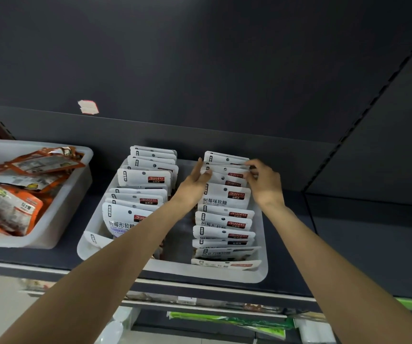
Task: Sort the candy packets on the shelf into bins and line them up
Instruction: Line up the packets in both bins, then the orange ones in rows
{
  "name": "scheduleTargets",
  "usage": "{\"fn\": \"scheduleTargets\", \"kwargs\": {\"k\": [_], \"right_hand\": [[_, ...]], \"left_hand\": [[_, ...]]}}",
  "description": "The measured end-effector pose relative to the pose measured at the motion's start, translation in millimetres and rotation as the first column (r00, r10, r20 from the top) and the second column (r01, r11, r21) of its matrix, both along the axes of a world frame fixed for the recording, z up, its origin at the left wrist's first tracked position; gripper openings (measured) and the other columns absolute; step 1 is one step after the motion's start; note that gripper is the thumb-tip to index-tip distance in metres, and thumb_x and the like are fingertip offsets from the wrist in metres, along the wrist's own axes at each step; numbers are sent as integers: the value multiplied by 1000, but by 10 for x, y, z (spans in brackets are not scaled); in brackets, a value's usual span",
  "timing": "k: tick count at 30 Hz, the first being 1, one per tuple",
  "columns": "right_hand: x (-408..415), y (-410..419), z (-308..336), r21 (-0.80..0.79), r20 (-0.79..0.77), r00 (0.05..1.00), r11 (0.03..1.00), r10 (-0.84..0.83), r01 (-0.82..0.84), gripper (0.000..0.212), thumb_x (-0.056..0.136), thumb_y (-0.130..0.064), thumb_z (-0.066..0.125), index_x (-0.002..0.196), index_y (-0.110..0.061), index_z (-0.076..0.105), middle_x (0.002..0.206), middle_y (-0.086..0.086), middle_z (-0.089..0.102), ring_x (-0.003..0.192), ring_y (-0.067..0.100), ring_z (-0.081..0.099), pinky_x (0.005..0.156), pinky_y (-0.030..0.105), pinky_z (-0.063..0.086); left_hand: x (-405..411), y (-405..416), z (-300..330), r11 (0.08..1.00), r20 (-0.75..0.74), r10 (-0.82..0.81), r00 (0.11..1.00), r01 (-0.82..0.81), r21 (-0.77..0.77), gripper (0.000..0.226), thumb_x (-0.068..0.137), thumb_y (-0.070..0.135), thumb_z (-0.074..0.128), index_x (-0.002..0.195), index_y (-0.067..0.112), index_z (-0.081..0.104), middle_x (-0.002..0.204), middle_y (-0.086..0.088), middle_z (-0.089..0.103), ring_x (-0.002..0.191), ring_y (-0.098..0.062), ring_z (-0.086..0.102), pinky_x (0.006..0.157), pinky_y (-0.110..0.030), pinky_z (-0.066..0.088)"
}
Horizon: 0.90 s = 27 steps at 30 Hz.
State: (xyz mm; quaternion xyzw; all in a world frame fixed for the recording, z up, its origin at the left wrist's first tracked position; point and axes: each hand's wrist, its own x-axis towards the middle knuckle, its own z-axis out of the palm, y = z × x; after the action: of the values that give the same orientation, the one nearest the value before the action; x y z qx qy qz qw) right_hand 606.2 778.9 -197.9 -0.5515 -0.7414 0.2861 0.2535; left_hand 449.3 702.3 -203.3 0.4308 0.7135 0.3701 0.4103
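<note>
Two bare forearms reach up from the near edge toward a translucent white plastic bin (262,274) standing on a dark grey metal shelf (349,256).

Contents, front to back: two rows of white flat pouch-style candy packets with red logo panels, standing on edge, a left row (135,192) and a right row (224,214), with a bare gap between them. The front packets of both rows lean and overlap unevenly; one packet (94,240) lies slumped in the bin's front left corner.

Left hand (195,182): fingers mostly extended, tips against the left edge of the rear packets in the right row, thumb laid on a packet top. Right hand (264,180): fingers curled, pinching the right edge of the same rear packets. The bundle is squeezed between both hands.

Handling, as a judgement: light, thin, flexible film pouches, likely slick and prone to fanning or toppling; best taken by the stiffer side seams or the top edge near the hang hole, several at once.

Legible markings: red panel reading "ZIRANPEI"; Chinese text "树莓味软糖" and "树莓形软糖". Smaller print is unreadable.

Adjacent, left: second white plastic bin (58,219) holding a loose heap of orange-and-white snack packets (13,209).

Rear: dark back panel bearing a torn pale sticker (88,107).
</note>
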Motion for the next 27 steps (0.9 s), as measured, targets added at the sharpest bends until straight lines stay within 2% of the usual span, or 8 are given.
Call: {"fn": "scheduleTargets", "kwargs": {"k": [2, 4, 7, 11, 15, 21, 24, 27], "right_hand": [[23, 47, -23, 26, 35, 999, 999, -24, 23, 17, 95, -14, 54, 111, -14, 61, 111, 7, 66, 100, 21, 63, 84, 30, 51], [54, 58, -48, 49, 94, 995, 998, -36, 31, 12, 94, -17, 56, 104, -13, 62, 102, 6, 68, 90, 20, 64, 78, 32, 52], [78, 18, -60, 73, 161, 986, 997, -34, 22, 13, 95, -21, 55, 104, -13, 61, 100, 5, 67, 86, 21, 63, 74, 35, 53], [59, 44, -40, 116, 238, 971, 993, -16, -12, 13, 95, -20, 54, 100, -9, 58, 102, 8, 59, 85, 21, 57, 67, 30, 43], [36, 88, -12, 66, 156, 988, 997, 17, -28, 8, 94, -15, 57, 86, -12, 56, 94, 8, 64, 86, 19, 59, 73, 28, 44], [65, 27, -36, 43, 134, 991, 999, 1, -7, 11, 94, -15, 55, 90, -5, 59, 91, 8, 65, 84, 21, 60, 73, 30, 47], [78, 10, -31, 18, 135, 991, 1000, 9, -12, 11, 95, -14, 54, 89, -6, 59, 91, 9, 65, 84, 22, 60, 70, 29, 45], [96, -5, -25, 5, 101, 995, 1000, 8, -9, 8, 95, -13, 54, 94, -9, 61, 96, 6, 65, 84, 16, 58, 73, 25, 43]], "left_hand": [[-8, 40, -27, 1000, 41, -16, 999, 16, -2, 54, 99, 51, 28, 149, 41, 12, 153, -6, 33, 129, -25, 43, 101, -32, 33], [-11, 83, -22, 999, 51, -30, 998, 31, -11, 52, 100, 50, 28, 149, 41, 15, 153, -6, 31, 137, -28, 35, 108, -38, 28], [-20, 111, -2, 1000, 47, 0, 999, 0, -4, 51, 100, 49, 28, 149, 39, 19, 152, -6, 34, 138, -27, 34, 108, -37, 27], [-23, 116, -7, 1000, 41, 3, 999, -3, -15, 51, 100, 50, 27, 149, 39, 20, 151, -6, 35, 137, -28, 35, 108, -38, 27], [-21, 96, -31, 1000, 48, -6, 999, 7, -19, 52, 99, 52, 26, 149, 43, 15, 152, -7, 34, 136, -29, 36, 108, -39, 28], [14, -32, -19, 999, 67, -31, 997, 33, -30, 49, 101, 46, 27, 148, 43, 12, 147, -5, 41, 121, -23, 49, 96, -28, 34], [-10, -57, -33, 999, 80, -33, 996, 36, -39, 48, 101, 47, 27, 147, 46, 13, 150, -4, 38, 132, -26, 43, 111, -39, 31], [-4, -58, -3, 998, 79, -31, 996, 35, -49, 47, 100, 48, 27, 146, 47, 15, 151, -4, 36, 135, -27, 39, 113, -45, 30]]}}
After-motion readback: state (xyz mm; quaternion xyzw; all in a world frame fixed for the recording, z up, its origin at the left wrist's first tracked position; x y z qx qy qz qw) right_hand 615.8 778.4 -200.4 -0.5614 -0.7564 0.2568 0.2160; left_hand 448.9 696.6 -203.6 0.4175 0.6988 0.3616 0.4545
